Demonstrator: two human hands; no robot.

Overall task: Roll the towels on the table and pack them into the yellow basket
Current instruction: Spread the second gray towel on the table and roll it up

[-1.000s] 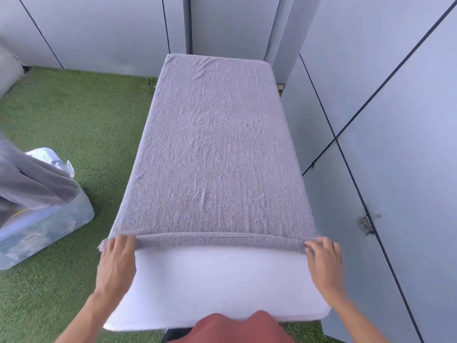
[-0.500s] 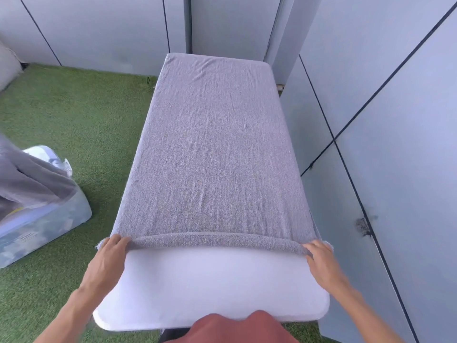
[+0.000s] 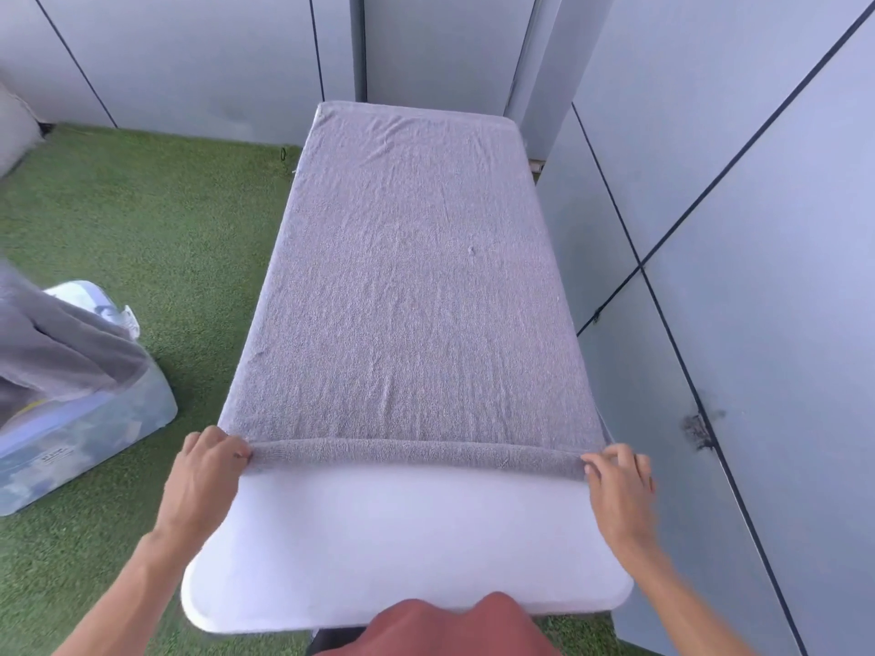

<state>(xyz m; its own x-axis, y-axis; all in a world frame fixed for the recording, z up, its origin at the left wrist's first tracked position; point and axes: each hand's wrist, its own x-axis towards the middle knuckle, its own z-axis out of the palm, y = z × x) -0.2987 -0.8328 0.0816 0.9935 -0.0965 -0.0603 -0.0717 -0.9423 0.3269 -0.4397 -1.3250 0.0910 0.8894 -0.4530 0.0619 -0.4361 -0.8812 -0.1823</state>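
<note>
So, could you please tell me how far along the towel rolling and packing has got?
Barely begun. Done: the grey towel lies spread flat along the white table. In hand: the left hand and right hand grip its near edge, turned over into a first thin roll. Left: rolling the remaining length and packing it; more grey cloth drapes a clear bin, and no yellow basket is visible.
</note>
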